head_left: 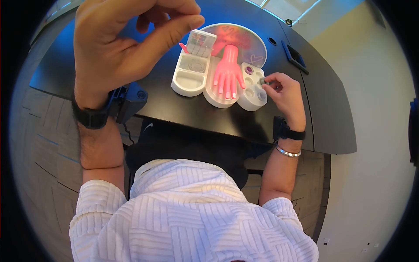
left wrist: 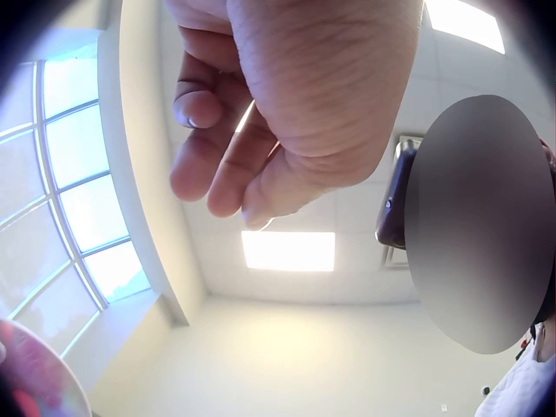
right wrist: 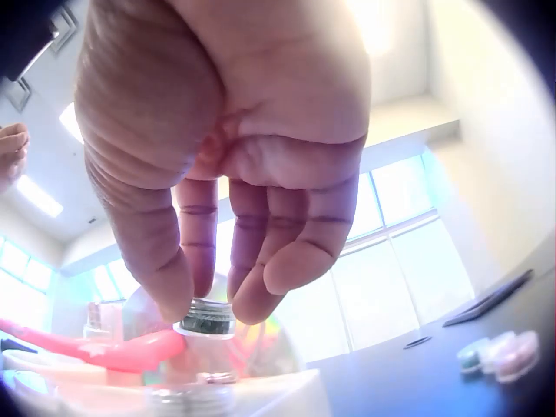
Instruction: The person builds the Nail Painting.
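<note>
Hands first: the left hand (head_left: 126,48) rides high at the upper left of the frame, fingers bent, thumb and forefinger tips close together; whether anything sits between them, I cannot tell. Just right of it, a white tray (head_left: 187,91) carries an opened case (head_left: 201,43) with small colored bits, beside a pink stick (head_left: 183,47). Center stage, a pink model hand (head_left: 228,72) lies fingers toward the person, a round panel (head_left: 257,46) rising behind. On to the right: a white holder (head_left: 252,105) with round wells, a purple pot (head_left: 248,70) in the top one. And at its right edge, the right hand (head_left: 286,94) pinches a small jar (right wrist: 208,318), dark green inside, between thumb and fingertips; whether it touches the holder is unclear. Farther up at the right, a dark tray (head_left: 295,56) rests on the table (head_left: 323,100).
</note>
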Available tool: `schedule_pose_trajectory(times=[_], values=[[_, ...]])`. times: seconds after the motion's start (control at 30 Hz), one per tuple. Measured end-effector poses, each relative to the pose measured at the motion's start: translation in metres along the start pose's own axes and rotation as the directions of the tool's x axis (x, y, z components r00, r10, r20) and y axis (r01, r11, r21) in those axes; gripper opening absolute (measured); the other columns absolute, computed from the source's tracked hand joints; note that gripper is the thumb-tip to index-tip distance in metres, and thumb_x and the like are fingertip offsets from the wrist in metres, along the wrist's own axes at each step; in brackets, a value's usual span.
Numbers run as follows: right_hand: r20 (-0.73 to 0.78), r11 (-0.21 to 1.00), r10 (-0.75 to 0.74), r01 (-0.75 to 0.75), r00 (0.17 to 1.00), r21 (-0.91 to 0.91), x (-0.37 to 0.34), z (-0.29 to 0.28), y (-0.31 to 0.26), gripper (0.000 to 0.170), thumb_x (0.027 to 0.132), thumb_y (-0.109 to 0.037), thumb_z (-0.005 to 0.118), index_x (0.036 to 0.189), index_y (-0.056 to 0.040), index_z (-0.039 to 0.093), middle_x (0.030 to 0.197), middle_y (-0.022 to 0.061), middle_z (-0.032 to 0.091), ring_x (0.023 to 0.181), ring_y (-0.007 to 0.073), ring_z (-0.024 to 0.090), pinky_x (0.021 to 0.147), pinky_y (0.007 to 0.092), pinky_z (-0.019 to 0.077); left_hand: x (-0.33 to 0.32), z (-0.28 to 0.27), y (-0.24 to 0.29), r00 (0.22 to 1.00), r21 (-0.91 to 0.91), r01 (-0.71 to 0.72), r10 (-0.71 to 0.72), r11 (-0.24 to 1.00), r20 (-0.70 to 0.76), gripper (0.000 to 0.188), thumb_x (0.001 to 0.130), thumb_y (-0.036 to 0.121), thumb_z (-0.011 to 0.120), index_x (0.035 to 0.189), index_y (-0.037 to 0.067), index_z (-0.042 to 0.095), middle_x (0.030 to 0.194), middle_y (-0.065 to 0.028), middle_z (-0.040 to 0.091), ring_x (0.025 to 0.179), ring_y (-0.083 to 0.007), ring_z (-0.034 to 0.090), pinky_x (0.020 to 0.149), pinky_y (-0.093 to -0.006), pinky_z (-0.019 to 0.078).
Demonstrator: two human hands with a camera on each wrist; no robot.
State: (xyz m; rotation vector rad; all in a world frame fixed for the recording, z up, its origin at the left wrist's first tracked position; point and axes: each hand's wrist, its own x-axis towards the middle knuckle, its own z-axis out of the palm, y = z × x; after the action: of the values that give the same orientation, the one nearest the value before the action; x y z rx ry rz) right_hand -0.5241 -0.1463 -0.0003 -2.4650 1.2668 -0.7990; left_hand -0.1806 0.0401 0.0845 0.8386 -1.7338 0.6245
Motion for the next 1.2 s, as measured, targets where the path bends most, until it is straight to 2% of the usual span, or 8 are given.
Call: schedule_pose_trajectory(times=[0.23, 0.33, 0.5, 0.6, 0.73, 0.83, 0.9, 1.2], values=[[0.010, 0.992, -0.096, 0.096, 0.995, -0.086, 0.006, 0.028, -0.005, 0.021, 0.087, -0.013, 0.087, 0.104, -0.0019, 0.081, 0.098, 0.0165, 0.080, 0.081, 0.0289, 0.077, 0.076, 0.0408, 0.0601, -0.001, -0.006, -0.003, 1.000, 0.034, -0.020, 0.020, 0.999, -0.003, 0.013, 0.086, 0.002, 0.091, 0.087, 0.001, 0.078, 0.074, -0.0086, 0.075, 0.056, -0.0110, 0.065, 0.051, -0.0237, 0.0462], [-0.018, 0.984, -0.149, 0.147, 0.989, -0.102, 0.007, 0.033, -0.001, 0.020, 0.087, -0.013, 0.087, 0.102, -0.0015, 0.081, 0.097, 0.0158, 0.080, 0.081, 0.0291, 0.077, 0.076, 0.0407, 0.0602, -0.004, -0.008, -0.010, 0.991, -0.081, 0.134, -0.133, 0.988, 0.021, 0.013, 0.086, 0.002, 0.091, 0.087, 0.001, 0.078, 0.074, -0.0083, 0.075, 0.056, -0.0109, 0.065, 0.051, -0.0239, 0.0464], [-0.005, 0.966, -0.220, 0.218, 0.975, -0.139, 0.010, 0.043, 0.005, 0.017, 0.088, -0.009, 0.083, 0.103, -0.0015, 0.082, 0.100, 0.0173, 0.081, 0.088, 0.0369, 0.077, 0.082, 0.0437, 0.0602, 0.000, -0.005, -0.003, 1.000, 0.024, -0.013, 0.014, 1.000, -0.014, 0.014, 0.086, 0.003, 0.091, 0.087, 0.001, 0.078, 0.074, -0.0079, 0.075, 0.056, -0.0104, 0.064, 0.051, -0.0241, 0.0463], [-0.003, 0.970, -0.217, 0.215, 0.976, -0.111, 0.009, 0.044, 0.005, 0.016, 0.089, -0.008, 0.082, 0.104, -0.0014, 0.083, 0.102, 0.0177, 0.081, 0.093, 0.0396, 0.076, 0.085, 0.0448, 0.0601, 0.001, -0.007, -0.002, 1.000, 0.019, 0.002, -0.002, 1.000, 0.009, 0.014, 0.086, 0.004, 0.091, 0.086, 0.001, 0.078, 0.074, -0.0080, 0.075, 0.056, -0.0109, 0.065, 0.052, -0.0241, 0.0467], [0.024, 0.950, -0.258, 0.258, 0.966, -0.175, 0.006, 0.036, 0.004, 0.018, 0.091, -0.009, 0.080, 0.107, -0.0014, 0.082, 0.106, 0.0189, 0.081, 0.095, 0.0393, 0.076, 0.087, 0.0452, 0.0603, -0.003, -0.005, -0.005, 1.000, -0.001, 0.001, -0.001, 1.000, 0.025, 0.013, 0.087, 0.005, 0.091, 0.087, 0.001, 0.079, 0.075, -0.0089, 0.076, 0.057, -0.0122, 0.066, 0.052, -0.0244, 0.0479], [0.066, 0.954, -0.273, 0.279, 0.960, -0.112, 0.004, 0.022, 0.006, 0.021, 0.092, -0.010, 0.080, 0.111, -0.0014, 0.082, 0.106, 0.0196, 0.081, 0.094, 0.0370, 0.076, 0.086, 0.0430, 0.0608, -0.005, 0.000, -0.010, 0.993, -0.063, -0.060, 0.066, 0.996, 0.097, 0.017, 0.086, -0.002, 0.090, 0.100, 0.000, 0.080, 0.086, -0.0060, 0.077, 0.068, -0.0114, 0.064, 0.059, -0.0232, 0.0440], [0.031, 0.997, -0.072, 0.073, 0.997, -0.029, 0.002, 0.010, 0.006, 0.024, 0.094, -0.010, 0.080, 0.116, -0.0016, 0.081, 0.104, 0.0189, 0.080, 0.089, 0.0329, 0.076, 0.083, 0.0401, 0.0607, -0.007, 0.006, -0.005, 0.992, -0.101, -0.006, 0.019, 0.995, 0.128, 0.017, 0.084, -0.002, 0.091, 0.097, 0.000, 0.079, 0.085, -0.0067, 0.076, 0.067, -0.0121, 0.064, 0.057, -0.0235, 0.0432], [-0.123, 0.987, 0.159, -0.155, 0.980, 0.038, -0.006, -0.027, 0.050, 0.022, 0.092, -0.002, 0.079, 0.114, 0.0025, 0.079, 0.086, 0.0145, 0.079, 0.072, 0.0211, 0.072, 0.075, 0.0362, 0.0598, -0.020, 0.053, -0.002, 0.968, -0.252, -0.017, 0.078, 0.968, 0.237, 0.014, 0.085, -0.002, 0.086, 0.094, 0.003, 0.077, 0.081, -0.0053, 0.073, 0.066, -0.0170, 0.069, 0.053, -0.0291, 0.0475]])
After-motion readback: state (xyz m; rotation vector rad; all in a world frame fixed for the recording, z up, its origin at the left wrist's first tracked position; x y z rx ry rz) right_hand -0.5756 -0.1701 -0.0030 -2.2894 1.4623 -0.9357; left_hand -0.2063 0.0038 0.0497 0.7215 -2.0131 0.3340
